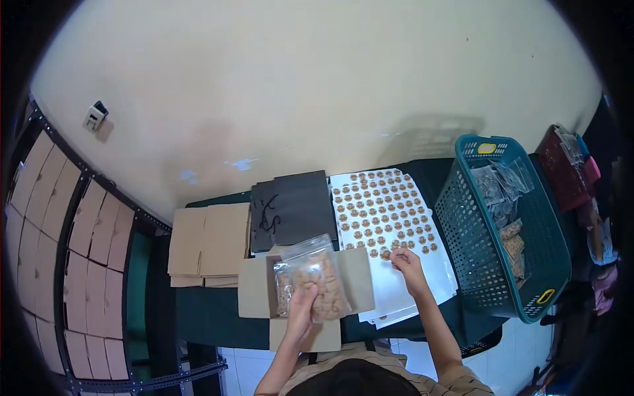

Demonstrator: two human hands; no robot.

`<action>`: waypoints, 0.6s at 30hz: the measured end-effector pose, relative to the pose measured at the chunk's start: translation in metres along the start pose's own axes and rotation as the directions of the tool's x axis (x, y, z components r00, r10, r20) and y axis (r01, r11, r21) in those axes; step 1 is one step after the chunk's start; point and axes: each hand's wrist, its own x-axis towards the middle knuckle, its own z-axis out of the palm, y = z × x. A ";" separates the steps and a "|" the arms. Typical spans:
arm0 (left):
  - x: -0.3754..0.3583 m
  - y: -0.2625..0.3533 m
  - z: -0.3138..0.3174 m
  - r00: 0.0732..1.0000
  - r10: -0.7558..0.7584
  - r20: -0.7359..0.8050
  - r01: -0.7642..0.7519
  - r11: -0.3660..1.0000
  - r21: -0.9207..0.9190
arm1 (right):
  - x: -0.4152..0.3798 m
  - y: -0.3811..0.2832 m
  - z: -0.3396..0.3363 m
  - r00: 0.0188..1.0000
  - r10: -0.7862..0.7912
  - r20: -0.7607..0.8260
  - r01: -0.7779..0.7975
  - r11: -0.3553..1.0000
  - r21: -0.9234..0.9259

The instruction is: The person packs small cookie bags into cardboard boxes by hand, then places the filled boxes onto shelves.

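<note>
My left hand (304, 309) grips a clear zip bag (325, 280) of small tan pieces, tilted over an open cardboard box (254, 290). Another filled bag (282, 290) shows inside the box. My right hand (407, 267) has its fingertips pinched at the lower edge of the rows of round brown stickers on a white sheet (399, 294). One sticker (386, 253) lies right by these fingertips; whether they hold one cannot be made out.
Flat folded cardboard (221, 241) and black paper bags (300, 204) lie to the left on the dark-covered table. A green basket (462, 231) with bags in it stands at the right. Stacked boxes (86, 284) fill the left shelf.
</note>
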 end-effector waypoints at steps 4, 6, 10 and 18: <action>-0.005 0.005 0.009 0.991 0.052 0.127 -0.065 0.993 0.101 | -0.062 -0.064 0.054 0.951 -0.076 0.298 0.045 0.993 0.108; -0.007 0.003 0.007 0.986 0.031 0.162 -0.050 0.992 0.113 | -0.079 -0.071 0.074 0.940 -0.103 0.324 0.082 0.994 0.077; -0.023 0.016 0.020 0.982 0.056 0.183 -0.099 0.967 0.235 | -0.094 -0.079 0.094 0.911 -0.188 0.368 0.197 0.980 0.013; -0.018 0.015 0.001 0.976 0.010 0.219 -0.064 0.968 0.244 | -0.094 -0.070 0.104 0.909 -0.244 0.338 0.276 0.960 -0.048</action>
